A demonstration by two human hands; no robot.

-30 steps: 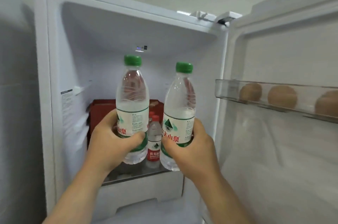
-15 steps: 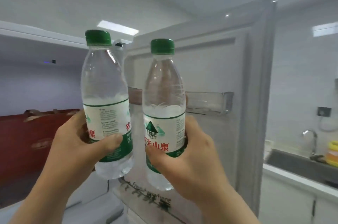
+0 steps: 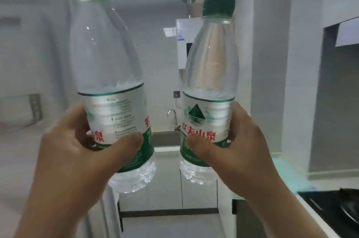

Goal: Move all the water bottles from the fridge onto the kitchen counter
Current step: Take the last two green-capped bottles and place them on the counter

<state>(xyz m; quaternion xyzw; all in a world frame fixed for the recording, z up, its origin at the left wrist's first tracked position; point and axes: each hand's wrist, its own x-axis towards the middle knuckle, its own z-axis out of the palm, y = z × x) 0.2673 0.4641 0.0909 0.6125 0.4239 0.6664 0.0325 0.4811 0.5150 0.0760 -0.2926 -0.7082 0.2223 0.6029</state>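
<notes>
My left hand point(image 3: 77, 152) grips a clear water bottle point(image 3: 108, 74) with a green cap and a white and green label, held upright and tilted a little to the left. In my right hand point(image 3: 239, 144) is a second water bottle point(image 3: 210, 74) of the same kind, upright. Both bottles are about half full and held up in front of the camera, side by side with a gap between them. The kitchen counter point(image 3: 167, 149) lies beyond and below them. The fridge interior is out of view.
A sink with a curved tap point(image 3: 172, 117) sits in the counter straight ahead. A white water heater point(image 3: 181, 43) hangs on the wall above it. A black cooktop point(image 3: 334, 208) occupies the counter at the lower right. The fridge door point(image 3: 29, 63) stands at the left.
The view has swung right, away from the fridge and towards the counter and sink. Both bottles came out of the fridge and stay gripped in my hands, now closer to the camera.
</notes>
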